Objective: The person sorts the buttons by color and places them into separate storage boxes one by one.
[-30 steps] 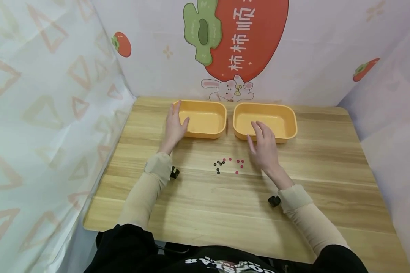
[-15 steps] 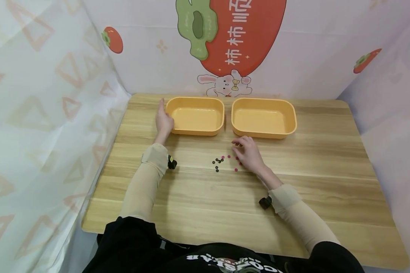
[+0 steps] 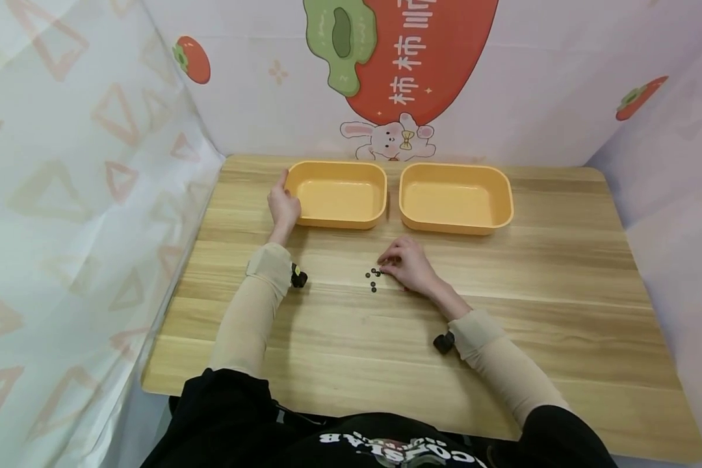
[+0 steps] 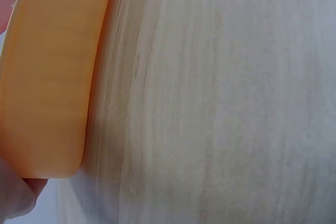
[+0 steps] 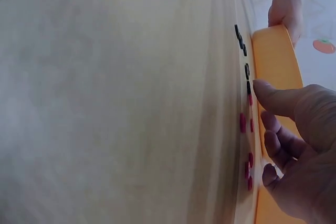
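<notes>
My left hand (image 3: 283, 207) holds the left end of the left yellow tray (image 3: 339, 223), with a finger along its outer side. Part of that hand touches the tray's lower corner in the left wrist view. Over the middle of the table my right hand (image 3: 412, 265) reaches palm down, thumb beside several small black disc-shaped beads (image 3: 374, 290). The right wrist view shows its thumb apart from its loosely bent fingers, nothing between them. Several pink beads (image 5: 242, 123) lie under this hand and are hidden from the head view.
A second yellow tray (image 3: 456, 229) stands to the right of the first, a narrow gap between them. Both sit along the back of the wooden table (image 3: 351, 351), before a printed cloth backdrop (image 3: 257, 117). Small black cameras (image 3: 443, 342) sit at the wrists.
My right hand has come back from the right tray, then moved left over the beads, covering the pink ones. The left hand has shifted from over the left tray's corner to its outer end.
</notes>
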Demonstrator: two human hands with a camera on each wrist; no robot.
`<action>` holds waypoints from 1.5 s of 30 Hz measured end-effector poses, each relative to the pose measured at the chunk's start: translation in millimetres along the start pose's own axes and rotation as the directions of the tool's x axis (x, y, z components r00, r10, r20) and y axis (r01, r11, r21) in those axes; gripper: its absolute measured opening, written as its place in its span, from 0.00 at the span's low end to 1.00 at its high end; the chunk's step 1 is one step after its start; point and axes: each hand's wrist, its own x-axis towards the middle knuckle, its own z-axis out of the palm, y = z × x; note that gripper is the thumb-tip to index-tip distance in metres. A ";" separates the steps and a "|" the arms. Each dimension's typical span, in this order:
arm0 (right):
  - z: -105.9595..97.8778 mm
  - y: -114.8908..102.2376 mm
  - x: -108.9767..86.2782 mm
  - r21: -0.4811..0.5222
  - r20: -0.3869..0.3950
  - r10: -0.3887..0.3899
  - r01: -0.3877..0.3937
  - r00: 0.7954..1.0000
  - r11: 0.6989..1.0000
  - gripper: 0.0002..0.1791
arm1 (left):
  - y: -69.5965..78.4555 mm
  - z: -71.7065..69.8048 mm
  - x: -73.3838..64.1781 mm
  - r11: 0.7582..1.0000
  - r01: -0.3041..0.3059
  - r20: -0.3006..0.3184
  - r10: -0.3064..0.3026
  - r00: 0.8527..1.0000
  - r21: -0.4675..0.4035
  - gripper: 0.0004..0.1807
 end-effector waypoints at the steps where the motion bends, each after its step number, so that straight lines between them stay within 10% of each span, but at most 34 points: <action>1: 1.2 -0.8 0.0 0.001 0.007 0.000 0.000 1.000 1.000 0.07 | 1.9 -0.8 -2.0 1.000 0.001 -0.006 -0.001 1.000 -0.009 0.48; 10: 9.5 -12.4 0.6 -0.017 0.035 -0.012 0.012 0.999 1.000 0.12 | 26.4 -7.6 -34.6 0.998 -0.025 -0.076 0.030 0.997 0.062 0.39; 18: 12.9 -17.4 0.9 -0.060 0.025 0.004 -0.003 1.000 0.998 0.04 | 14.8 -1.8 -14.2 0.996 0.022 -0.038 -0.019 0.999 0.085 0.49; 27: 20.1 -16.7 -1.6 -0.057 0.035 -0.035 0.037 0.999 0.998 0.03 | 22.7 -6.0 -29.3 0.995 0.000 -0.046 0.005 0.999 0.100 0.48; 35: 26.0 -13.9 -4.4 -0.093 0.042 -0.081 0.085 0.996 0.992 0.03 | -5.4 5.0 4.5 0.993 0.064 -0.026 -0.062 0.998 0.104 0.51; 45: 26.3 -13.5 -4.1 0.000 -0.034 -0.054 0.054 0.998 0.999 0.02 | 5.3 3.7 -0.9 0.992 0.063 -0.022 -0.061 0.998 0.106 0.51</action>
